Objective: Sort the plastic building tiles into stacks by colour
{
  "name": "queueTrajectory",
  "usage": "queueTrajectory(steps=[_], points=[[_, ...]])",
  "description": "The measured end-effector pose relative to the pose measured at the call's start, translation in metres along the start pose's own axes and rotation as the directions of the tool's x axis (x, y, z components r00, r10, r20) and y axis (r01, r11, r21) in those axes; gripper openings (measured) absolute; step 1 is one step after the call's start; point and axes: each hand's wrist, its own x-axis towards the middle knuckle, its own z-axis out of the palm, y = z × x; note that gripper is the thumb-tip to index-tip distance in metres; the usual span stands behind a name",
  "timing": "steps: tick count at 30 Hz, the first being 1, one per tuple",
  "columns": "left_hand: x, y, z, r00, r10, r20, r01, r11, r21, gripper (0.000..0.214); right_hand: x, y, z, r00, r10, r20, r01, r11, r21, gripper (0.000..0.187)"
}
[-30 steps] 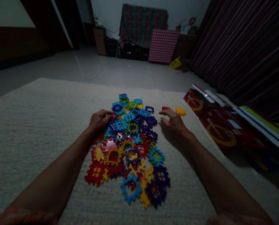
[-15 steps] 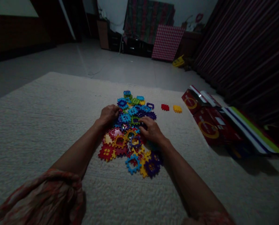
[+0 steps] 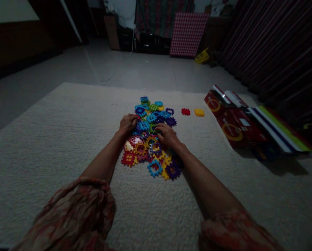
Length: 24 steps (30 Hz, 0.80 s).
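A heap of colourful plastic interlocking tiles (image 3: pixel 141 149) with toothed edges, some with window cut-outs, lies on the pale quilted mat. My left hand (image 3: pixel 128 124) is at the heap's left side, fingers curled in against a bit of red and blue tiles; what its fingertips hold, if anything, is hidden. From the right, my right hand (image 3: pixel 168 135) reaches over the middle of the heap. Its fingers are bent with the thumb apart, and the fingertips touch near a green tile (image 3: pixel 153 128). Closest to me lie a light blue frame tile (image 3: pixel 155 168) and a purple tile (image 3: pixel 173 170).
A red tile (image 3: pixel 185 112) and a yellow tile (image 3: pixel 199 112) lie apart, right of the heap. Red boxes (image 3: pixel 230 129) stand on the mat's right side. Beyond the mat (image 3: pixel 67 125) are a tiled floor, a cabinet with a checked cloth (image 3: pixel 188 35), and a dark curtain.
The camera view has tilted down and shifted, so the heap appears slightly higher and further right. Both hands stay at the same sides of the heap, with little movement against it.
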Motion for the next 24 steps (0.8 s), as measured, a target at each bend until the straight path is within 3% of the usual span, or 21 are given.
queueTrajectory(steps=[7,11,15,24], points=[[0.002,-0.001,0.005,0.999,-0.026,-0.037,0.024,0.999,-0.042,0.035,-0.014,-0.018,-0.014,0.965,-0.088,-0.248,0.119,0.987,0.112,0.028],[0.004,-0.001,0.005,0.998,-0.051,-0.041,0.049,0.997,-0.067,0.035,-0.027,-0.031,-0.01,0.97,-0.135,-0.2,0.16,0.981,0.113,0.022],[0.007,-0.003,0.005,0.997,-0.068,-0.026,0.065,0.994,-0.089,0.034,-0.031,-0.029,0.0,0.979,-0.175,-0.105,0.185,0.978,0.093,0.022],[0.009,-0.001,0.007,0.996,-0.079,-0.042,0.078,0.996,-0.033,0.034,-0.022,-0.039,0.001,0.999,-0.044,-0.005,0.043,0.999,-0.02,0.012]])
